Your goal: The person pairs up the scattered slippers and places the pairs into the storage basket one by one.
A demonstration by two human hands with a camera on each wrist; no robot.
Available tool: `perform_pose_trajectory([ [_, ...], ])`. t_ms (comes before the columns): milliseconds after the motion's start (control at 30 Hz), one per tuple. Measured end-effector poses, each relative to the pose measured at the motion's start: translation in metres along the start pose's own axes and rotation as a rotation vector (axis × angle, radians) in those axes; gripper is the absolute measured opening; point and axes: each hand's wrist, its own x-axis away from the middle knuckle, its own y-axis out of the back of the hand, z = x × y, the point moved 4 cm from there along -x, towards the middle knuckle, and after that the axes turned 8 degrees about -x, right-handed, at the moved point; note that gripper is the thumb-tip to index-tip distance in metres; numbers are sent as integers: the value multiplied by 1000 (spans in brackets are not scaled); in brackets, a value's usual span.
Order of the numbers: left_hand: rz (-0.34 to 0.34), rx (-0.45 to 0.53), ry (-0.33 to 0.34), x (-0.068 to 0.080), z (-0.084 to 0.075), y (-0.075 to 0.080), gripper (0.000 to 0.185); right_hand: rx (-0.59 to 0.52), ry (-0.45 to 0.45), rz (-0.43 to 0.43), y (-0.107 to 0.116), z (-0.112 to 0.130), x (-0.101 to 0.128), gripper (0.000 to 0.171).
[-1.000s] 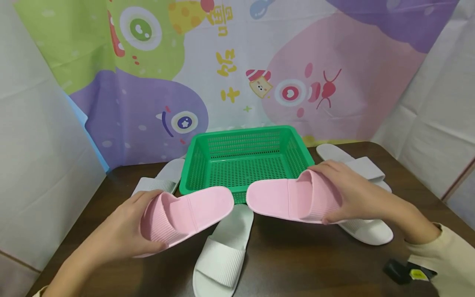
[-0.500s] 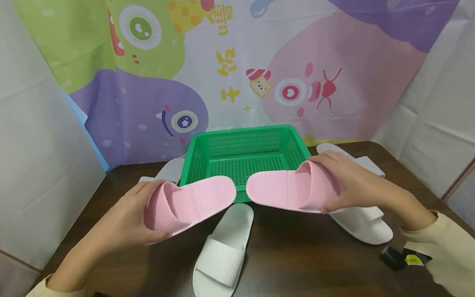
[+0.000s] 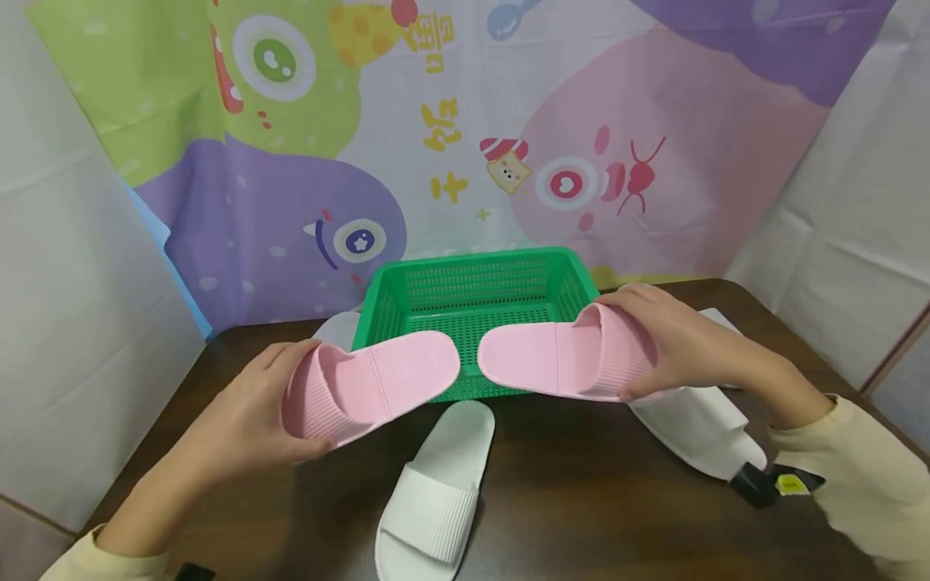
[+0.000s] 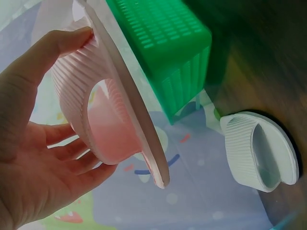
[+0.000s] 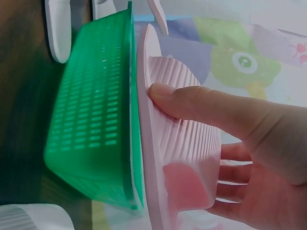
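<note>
My left hand [image 3: 250, 420] grips a pink slipper [image 3: 370, 386] by its ribbed strap, thumb on top [image 4: 57, 45], and holds it in the air. My right hand [image 3: 676, 343] holds a second pink slipper [image 3: 559, 363] the same way, thumb across its strap [image 5: 192, 103]. Both slippers point inward with their tips close together, over the front rim of a green plastic basket [image 3: 472, 282]. The basket [image 5: 91, 134] stands on a dark wooden table [image 3: 581, 500] with nothing visible inside.
A white slipper [image 3: 436, 492] lies on the table in front of the basket. Another white slipper [image 3: 697, 428] lies below my right wrist, and a third [image 3: 336, 329] peeks out left of the basket. A colourful cartoon cloth hangs behind.
Both hands have lifted the pink slippers up and forward, from in front of the basket to over its front rim.
</note>
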Motion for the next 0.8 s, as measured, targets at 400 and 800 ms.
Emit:
perform_pose_trajectory([
  [400,16,-9,-7,-9,1,-1,94,-2,-20,-3,3,-12,-11,93],
  [800,20,-2,-22,-20,6,4,92,2,-22,24,10,-14,-24,95],
])
